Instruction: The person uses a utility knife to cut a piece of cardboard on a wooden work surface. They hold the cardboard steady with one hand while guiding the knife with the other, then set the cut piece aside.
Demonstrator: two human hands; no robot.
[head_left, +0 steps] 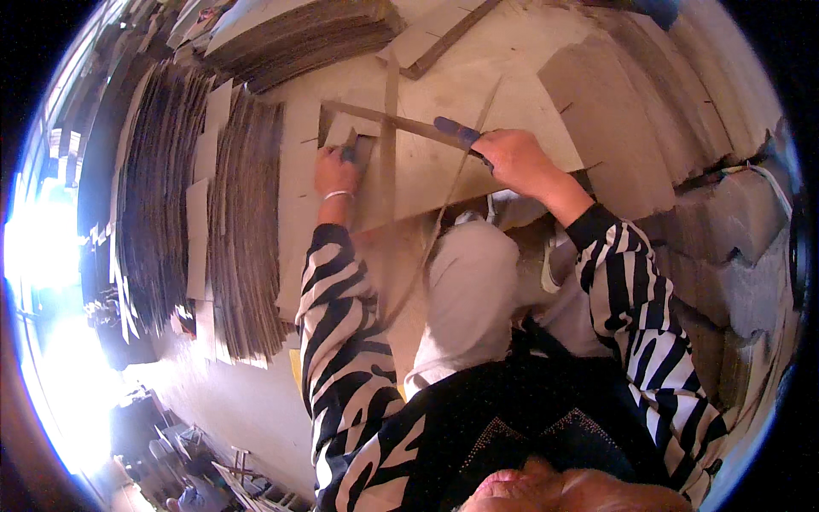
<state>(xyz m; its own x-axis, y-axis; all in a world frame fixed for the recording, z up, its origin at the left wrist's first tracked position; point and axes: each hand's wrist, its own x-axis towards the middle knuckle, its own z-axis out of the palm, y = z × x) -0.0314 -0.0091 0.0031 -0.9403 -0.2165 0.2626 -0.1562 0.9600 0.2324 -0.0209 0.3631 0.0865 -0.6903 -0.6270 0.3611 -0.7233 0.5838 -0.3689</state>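
Note:
My right hand is closed around a dark blue handle, whose tip points left; the kind of tool is not clear. A flat brown strap runs from the right hand's grip leftward across a flat stack of cardboard sheets. At the stack's left part, my left hand is closed, with a small dark piece showing at its fingers. Beside it a second strap runs lengthwise over the cardboard. A thin strap slants down past the stack's near edge.
Tall rows of cardboard sheets stand on the left. Another cardboard bundle lies at the far side, and large brown sheets lean on the right. Grey wrapped bundles lie beyond them. My knee is just below the stack.

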